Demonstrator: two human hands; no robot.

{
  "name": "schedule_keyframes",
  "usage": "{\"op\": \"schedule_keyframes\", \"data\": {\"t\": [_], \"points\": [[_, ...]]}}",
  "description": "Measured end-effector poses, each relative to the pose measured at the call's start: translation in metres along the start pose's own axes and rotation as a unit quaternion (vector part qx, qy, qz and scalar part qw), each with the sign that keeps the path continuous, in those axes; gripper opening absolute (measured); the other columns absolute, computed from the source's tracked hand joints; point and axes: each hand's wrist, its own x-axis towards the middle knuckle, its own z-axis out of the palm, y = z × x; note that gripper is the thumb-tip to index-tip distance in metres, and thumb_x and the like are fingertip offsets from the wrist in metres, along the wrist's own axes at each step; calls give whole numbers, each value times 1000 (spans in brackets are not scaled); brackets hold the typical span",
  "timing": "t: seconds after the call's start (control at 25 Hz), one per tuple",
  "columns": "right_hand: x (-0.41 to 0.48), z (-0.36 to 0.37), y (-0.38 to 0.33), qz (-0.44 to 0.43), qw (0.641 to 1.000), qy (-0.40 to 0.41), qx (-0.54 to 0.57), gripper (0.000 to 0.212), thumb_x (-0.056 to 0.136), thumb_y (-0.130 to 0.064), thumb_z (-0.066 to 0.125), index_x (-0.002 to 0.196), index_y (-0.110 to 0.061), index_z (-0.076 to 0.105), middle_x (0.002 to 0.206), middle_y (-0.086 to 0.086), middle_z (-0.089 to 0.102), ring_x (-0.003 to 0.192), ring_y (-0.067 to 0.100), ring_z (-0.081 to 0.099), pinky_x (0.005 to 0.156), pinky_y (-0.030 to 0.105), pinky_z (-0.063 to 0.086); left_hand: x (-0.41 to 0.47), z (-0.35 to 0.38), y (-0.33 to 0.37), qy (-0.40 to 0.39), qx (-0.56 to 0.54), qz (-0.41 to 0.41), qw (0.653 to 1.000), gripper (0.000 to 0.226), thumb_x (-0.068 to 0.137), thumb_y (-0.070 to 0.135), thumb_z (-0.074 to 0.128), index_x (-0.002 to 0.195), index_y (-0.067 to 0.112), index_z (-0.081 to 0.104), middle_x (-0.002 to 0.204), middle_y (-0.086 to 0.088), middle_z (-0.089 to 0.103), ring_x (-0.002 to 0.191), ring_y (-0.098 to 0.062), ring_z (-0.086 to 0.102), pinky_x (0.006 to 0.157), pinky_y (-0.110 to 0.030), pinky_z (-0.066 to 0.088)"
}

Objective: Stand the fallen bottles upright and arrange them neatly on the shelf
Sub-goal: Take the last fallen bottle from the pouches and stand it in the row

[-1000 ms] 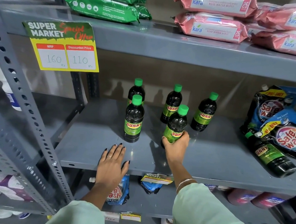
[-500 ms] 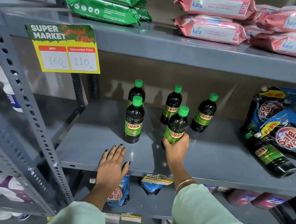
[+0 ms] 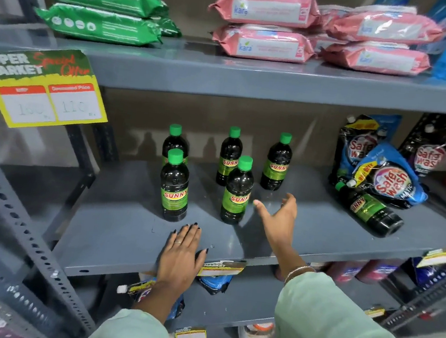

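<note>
Several dark Sunny bottles with green caps stand upright on the grey middle shelf [image 3: 127, 230]: a back row of three [image 3: 230, 156] and two in front, the left one [image 3: 173, 188] and the right one [image 3: 237, 192]. One more Sunny bottle [image 3: 371, 212] lies on its side at the right, cap toward the pouches. My right hand [image 3: 280, 216] hovers open just right of the front right bottle, touching nothing. My left hand [image 3: 181, 252] rests flat, fingers spread, on the shelf's front edge below the front left bottle.
Safewash pouches [image 3: 388, 178] lean at the shelf's right, against the fallen bottle. A yellow price sign [image 3: 42, 92] hangs from the upper shelf, which carries green packs [image 3: 101, 7] and pink wipe packs [image 3: 264, 24]. A slanted steel upright [image 3: 18, 216] crosses the left. Lower shelves hold more goods.
My right hand has let go of the front right bottle and opened, moving to the right of it. The bottle stays upright. The view has shifted right.
</note>
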Motion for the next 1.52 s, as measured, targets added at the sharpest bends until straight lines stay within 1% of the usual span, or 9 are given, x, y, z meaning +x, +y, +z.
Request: {"op": "schedule_keyframes", "data": {"t": [0.12, 0.24, 0.36, 0.44, 0.64, 0.76, 1.0, 1.12, 1.52], "points": [[31, -40, 6, -7, 999, 43, -26, 78, 78, -42, 70, 135, -3, 33, 135, 16, 44, 130, 30, 37, 104, 42, 36, 10, 5, 36, -12, 0, 43, 999, 55, 83, 41, 30, 115, 8, 60, 118, -7, 65, 109, -22, 60, 88, -45, 48], [64, -79, 16, -10, 995, 62, -80, 72, 83, -40, 65, 133, 1, 34, 133, 21, 44, 128, 35, 36, 103, 45, 36, 22, 15, 82, -28, -9, 82, 996, 55, 82, 41, 31, 115, 9, 61, 118, -5, 65, 109, -20, 59, 91, -38, 47], [94, -112, 32, -2, 983, 76, -169, 62, 87, -33, 62, 128, 5, 37, 132, 25, 44, 126, 40, 37, 101, 45, 34, 40, 25, 124, -18, -8, 79, 997, 59, 84, 44, 26, 124, 8, 53, 130, -5, 56, 120, -20, 51, 99, -37, 40], [114, -132, 42, 14, 969, 93, -227, 54, 88, -31, 60, 122, 6, 40, 130, 27, 45, 124, 42, 38, 101, 46, 34, 50, 31, 146, -12, 3, 85, 996, 64, 88, 47, 16, 137, 10, 35, 146, -4, 35, 134, -19, 31, 110, -35, 22], [168, -168, 72, 126, 925, 45, -357, 65, 89, -38, 54, 134, 2, 31, 143, 26, 34, 136, 39, 27, 113, 49, 21, 62, 45, 163, -13, 42, 68, 997, 67, 89, 51, 5, 143, 13, 17, 153, -2, 20, 139, -15, 13, 112, -30, 9], [187, -178, 78, 209, 918, 8, -337, 69, 91, -40, 48, 142, 0, 22, 151, 23, 24, 141, 38, 17, 118, 49, 8, 62, 49, 162, -28, 49, 57, 997, 58, 96, 46, 21, 143, 12, 17, 153, -1, 18, 139, -14, 12, 112, -30, 11], [203, -181, 77, 215, 903, -65, -366, 93, 77, -46, 67, 144, -6, 18, 146, 16, 23, 134, 35, 27, 110, 41, 29, 63, 51, 161, -31, 46, 56, 997, 57, 95, 45, 25, 143, 13, 19, 153, -1, 20, 139, -14, 14, 112, -30, 12], [205, -174, 79, 209, 887, -130, -392, 104, 54, -48, 71, 139, -10, 25, 138, 17, 43, 128, 38, 41, 108, 45, 37, 62, 52, 162, -24, 39, 56, 997, 57, 95, 45, 25, 143, 14, 18, 153, 0, 19, 139, -14, 14, 112, -30, 11], [140, -123, 40, 103, 954, 0, -281, 73, 73, -28, 75, 126, 3, 36, 129, 23, 43, 126, 38, 37, 93, 52, 44, 64, 51, 159, -14, 22, 70, 997, 59, 95, 45, 28, 142, 12, 20, 153, -1, 20, 139, -14, 15, 112, -30, 12]]}}
